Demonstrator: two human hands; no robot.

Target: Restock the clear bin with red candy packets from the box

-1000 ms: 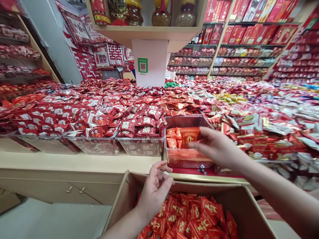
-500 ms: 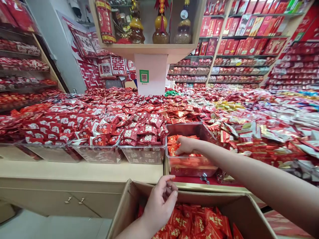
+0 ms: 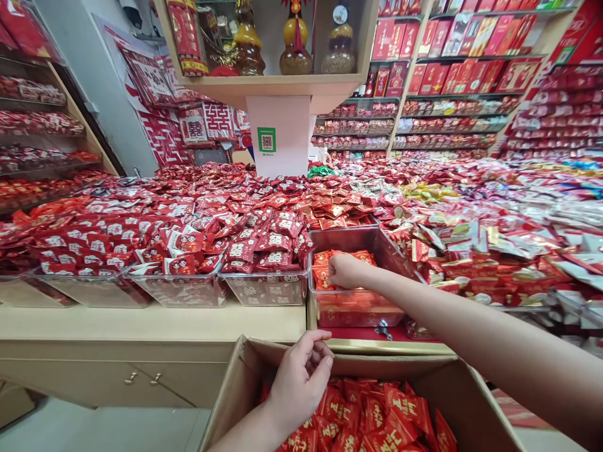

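Observation:
Inside a clear plastic bin (image 3: pixel 360 311) on the counter, my right hand (image 3: pixel 347 271) is closed at the small red packets (image 3: pixel 321 276) with gold print. The hand itself hides whatever its fingertips grip. Over the near left part of an open cardboard box (image 3: pixel 252 361) hovers my left hand (image 3: pixel 305 370). Its fingers are loosely bent, the thumb stands apart from them, and nothing shows in between. Many red packets (image 3: pixel 339 408) with gold lettering fill the box, which is right in front of the counter.
Clear bins (image 3: pixel 264 289) of wrapped red packets line the counter (image 3: pixel 155 323) on the left. A small metal piece (image 3: pixel 383 330) lies in front of the bin. To the right are heaped packets (image 3: pixel 485 270). A display shelf (image 3: pixel 277 88) on a white post overhangs the counter.
My right hand's fingers have closed more tightly and the hand has shifted slightly within the bin. My left hand keeps nearly the same pose. The whole view has moved a little.

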